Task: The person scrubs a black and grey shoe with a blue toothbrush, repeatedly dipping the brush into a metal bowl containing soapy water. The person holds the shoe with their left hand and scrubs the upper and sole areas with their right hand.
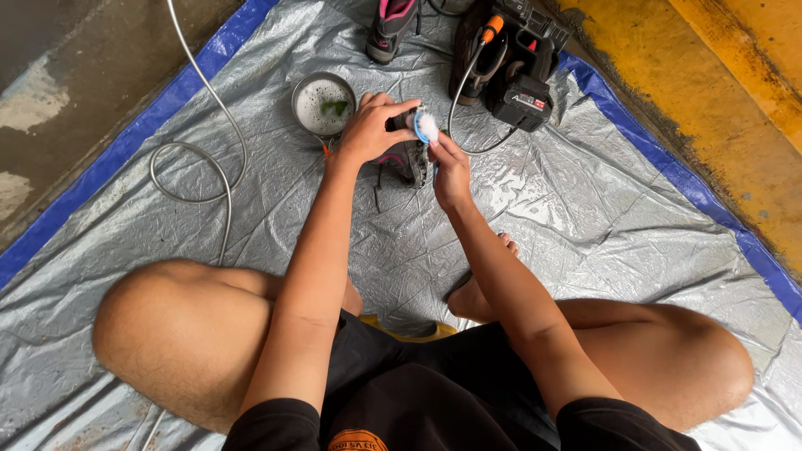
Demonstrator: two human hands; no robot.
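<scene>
Both hands meet at the upper middle of the frame. Left hand (368,129) is wrapped over the top of a dark shoe (407,159), fingers closed on it and holding it just above the ground sheet. Right hand (451,171) is closed around a small blue brush (424,127) with a blob of white foam on it, pressed against the right side of the shoe near its top.

Underneath lies a crinkled silver tarp (585,242) with a blue border, wet and shiny in places, spread across most of the frame. Bare grey concrete floor (75,92) shows at the upper left, and a strip of yellow-painted floor (718,92) runs along the upper right.

Just left of the left hand, a round metal bowl (322,104) holds foamy water with something green in it. A thin grey hose (196,159) loops across the tarp at the left and runs up out of the frame. At the top edge, a second shoe (388,25), dark with pink lining, sits left of a black and red machine (514,63), from which another thin hose curves down toward the hands.

The person sits cross-legged, bare knees filling the lower left and lower right, with black shorts at the bottom middle.
</scene>
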